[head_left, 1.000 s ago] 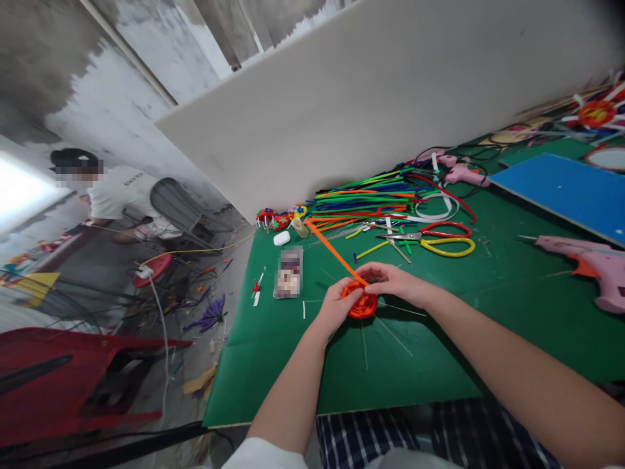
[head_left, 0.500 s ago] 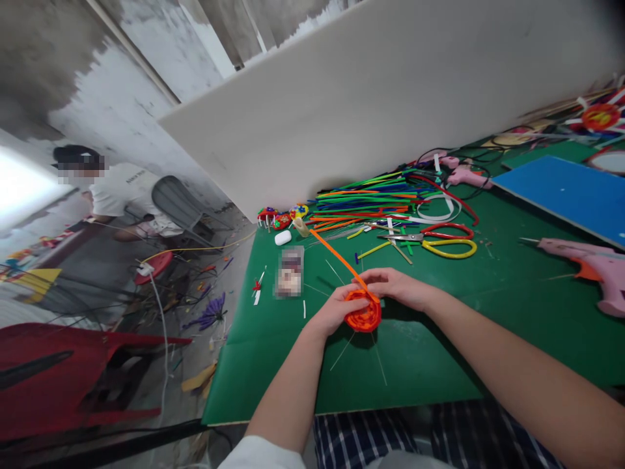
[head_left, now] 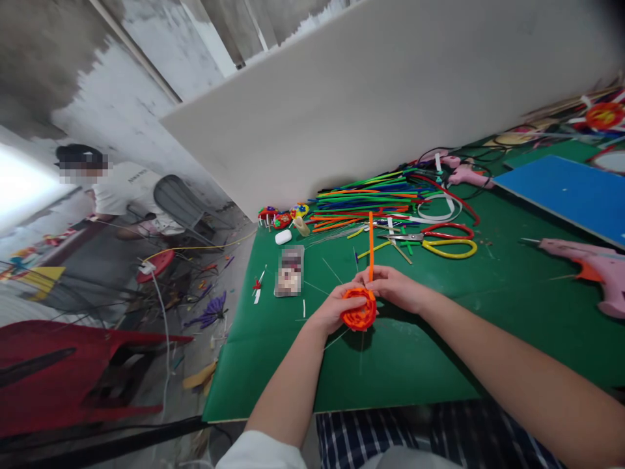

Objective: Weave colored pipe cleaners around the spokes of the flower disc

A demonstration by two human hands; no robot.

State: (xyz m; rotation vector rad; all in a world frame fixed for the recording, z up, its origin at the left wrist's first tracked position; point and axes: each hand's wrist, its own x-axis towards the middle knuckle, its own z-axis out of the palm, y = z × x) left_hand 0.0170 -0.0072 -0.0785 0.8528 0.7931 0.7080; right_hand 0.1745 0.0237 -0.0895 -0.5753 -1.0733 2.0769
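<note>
My left hand [head_left: 333, 308] grips the left side of a small orange woven disc [head_left: 360, 314] held just above the green table [head_left: 439, 352]. Thin wire spokes stick out from under the disc. My right hand [head_left: 398, 287] pinches the loose orange strip [head_left: 371, 246] where it meets the disc's top edge; the strip stands up and away from me. Both hands have their fingers closed.
Behind my hands lie a pile of coloured strips [head_left: 371, 198], red and yellow scissors [head_left: 442, 239], a phone [head_left: 290, 270] and a white case [head_left: 282, 237]. A pink glue gun [head_left: 586, 264] and a blue board [head_left: 566, 189] are at right. A person [head_left: 114, 195] sits far left beyond the table.
The loose orange strip has swung from pointing back-left to standing nearly straight up from the disc. The disc has tilted and the wire spokes now show less.
</note>
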